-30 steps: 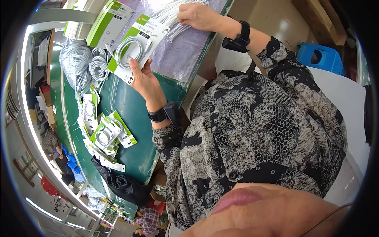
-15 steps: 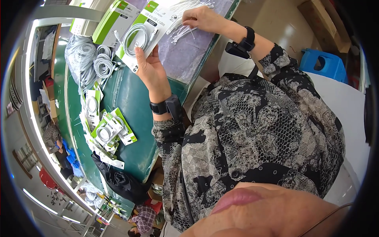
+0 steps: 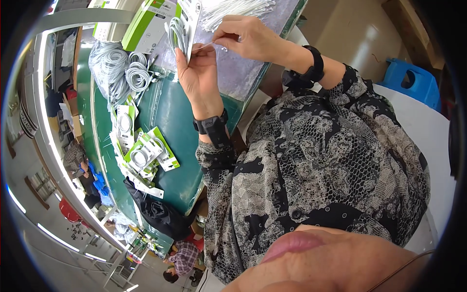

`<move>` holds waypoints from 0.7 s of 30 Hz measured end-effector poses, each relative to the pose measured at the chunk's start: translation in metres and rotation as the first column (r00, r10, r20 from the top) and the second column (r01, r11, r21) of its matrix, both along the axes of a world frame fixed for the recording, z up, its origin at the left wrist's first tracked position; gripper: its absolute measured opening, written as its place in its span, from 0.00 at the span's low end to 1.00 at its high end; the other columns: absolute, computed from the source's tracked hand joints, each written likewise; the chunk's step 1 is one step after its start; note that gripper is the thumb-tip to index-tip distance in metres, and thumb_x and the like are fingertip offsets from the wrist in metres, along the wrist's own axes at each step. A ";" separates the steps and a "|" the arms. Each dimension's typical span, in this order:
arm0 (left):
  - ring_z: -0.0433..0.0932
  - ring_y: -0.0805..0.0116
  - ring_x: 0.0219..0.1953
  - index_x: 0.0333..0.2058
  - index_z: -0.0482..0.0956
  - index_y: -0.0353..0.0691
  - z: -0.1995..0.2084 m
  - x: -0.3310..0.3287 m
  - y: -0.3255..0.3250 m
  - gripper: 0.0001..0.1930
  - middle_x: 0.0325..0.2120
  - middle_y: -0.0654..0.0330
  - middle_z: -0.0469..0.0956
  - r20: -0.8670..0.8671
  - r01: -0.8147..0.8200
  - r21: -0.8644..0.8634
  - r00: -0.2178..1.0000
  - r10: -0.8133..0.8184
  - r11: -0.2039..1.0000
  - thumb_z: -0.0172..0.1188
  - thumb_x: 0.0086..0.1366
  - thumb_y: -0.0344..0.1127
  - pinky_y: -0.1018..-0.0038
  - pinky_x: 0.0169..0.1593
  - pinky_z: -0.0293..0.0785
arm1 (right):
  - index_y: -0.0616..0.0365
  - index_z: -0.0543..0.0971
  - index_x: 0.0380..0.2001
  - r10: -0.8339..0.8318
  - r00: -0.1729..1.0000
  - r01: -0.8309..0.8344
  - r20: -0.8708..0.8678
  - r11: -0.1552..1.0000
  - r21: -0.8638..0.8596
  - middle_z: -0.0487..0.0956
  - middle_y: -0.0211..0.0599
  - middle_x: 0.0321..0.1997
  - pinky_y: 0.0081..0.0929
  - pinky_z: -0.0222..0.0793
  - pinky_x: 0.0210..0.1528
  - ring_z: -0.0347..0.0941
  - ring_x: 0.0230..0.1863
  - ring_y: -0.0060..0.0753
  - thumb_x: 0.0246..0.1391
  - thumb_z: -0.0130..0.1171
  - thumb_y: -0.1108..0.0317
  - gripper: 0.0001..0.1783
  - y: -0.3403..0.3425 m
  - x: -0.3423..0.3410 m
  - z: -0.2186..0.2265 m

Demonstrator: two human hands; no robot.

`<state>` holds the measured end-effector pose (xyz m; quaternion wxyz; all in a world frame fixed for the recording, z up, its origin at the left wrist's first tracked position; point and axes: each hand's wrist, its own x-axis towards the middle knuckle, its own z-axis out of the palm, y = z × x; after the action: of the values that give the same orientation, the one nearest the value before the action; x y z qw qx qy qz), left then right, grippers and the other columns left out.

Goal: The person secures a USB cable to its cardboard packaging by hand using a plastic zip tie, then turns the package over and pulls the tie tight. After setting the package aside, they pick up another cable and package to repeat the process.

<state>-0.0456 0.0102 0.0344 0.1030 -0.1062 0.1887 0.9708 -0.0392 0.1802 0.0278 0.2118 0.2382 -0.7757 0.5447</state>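
My left hand (image 3: pixel 202 80) grips a green and white cardboard card (image 3: pixel 192 13), its thumb at the front and fingers behind. A coiled pale grey cable (image 3: pixel 176 35) sits on the front of the card, which is turned nearly edge-on. Close by on the right, my right hand (image 3: pixel 253 40) pinches a thin white cable tie (image 3: pixel 202 47) that reaches to the back of the card. How the tie meets the card is hidden by the card and fingers. A heap of white cable ties (image 3: pixel 238 12) lies just beyond my right hand.
Flat cards (image 3: pixel 146 27) are stacked at the far left, beside bagged coiled cables (image 3: pixel 109 70) and a loose cable coil (image 3: pixel 138 73). Carded cables (image 3: pixel 141 155) pile on the green table (image 3: pixel 170 131), near a black cloth (image 3: pixel 158 216). A blue stool (image 3: pixel 413 82) stands right.
My right hand has come away from the heap with a cable tie and moved to the card. The left hand has turned the card from face-up to nearly edge-on.
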 end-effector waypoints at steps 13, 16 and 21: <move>0.63 0.71 0.27 0.32 0.71 0.36 0.017 0.009 0.003 0.08 0.22 0.62 0.65 0.093 0.028 0.234 0.994 -0.051 0.972 0.54 0.66 0.35 0.71 0.38 0.62 | 0.60 0.79 0.29 0.016 0.999 -0.017 -0.032 0.999 -0.033 0.76 0.34 0.27 0.25 0.70 0.31 0.74 0.28 0.33 0.47 0.62 0.73 0.04 -0.001 -0.006 0.001; 0.63 0.72 0.27 0.32 0.71 0.36 0.017 0.011 0.004 0.08 0.22 0.63 0.65 0.089 0.037 0.231 0.994 -0.059 0.972 0.53 0.66 0.35 0.71 0.38 0.61 | 0.59 0.79 0.28 0.015 0.999 -0.016 -0.037 0.999 -0.044 0.76 0.35 0.27 0.26 0.70 0.31 0.74 0.28 0.35 0.47 0.62 0.72 0.04 -0.002 -0.007 -0.002; 0.62 0.72 0.28 0.32 0.71 0.36 0.016 0.012 0.006 0.07 0.23 0.63 0.65 0.103 0.029 0.266 0.993 -0.059 0.963 0.53 0.66 0.34 0.72 0.37 0.60 | 0.58 0.79 0.28 0.025 0.999 -0.027 -0.031 0.999 -0.039 0.76 0.34 0.27 0.26 0.70 0.31 0.75 0.29 0.34 0.47 0.62 0.72 0.03 0.001 -0.011 -0.004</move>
<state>-0.0333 0.0167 0.0509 0.1480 -0.1407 0.0539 0.9774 -0.0505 0.1810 0.0238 0.2213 0.2524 -0.7582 0.5589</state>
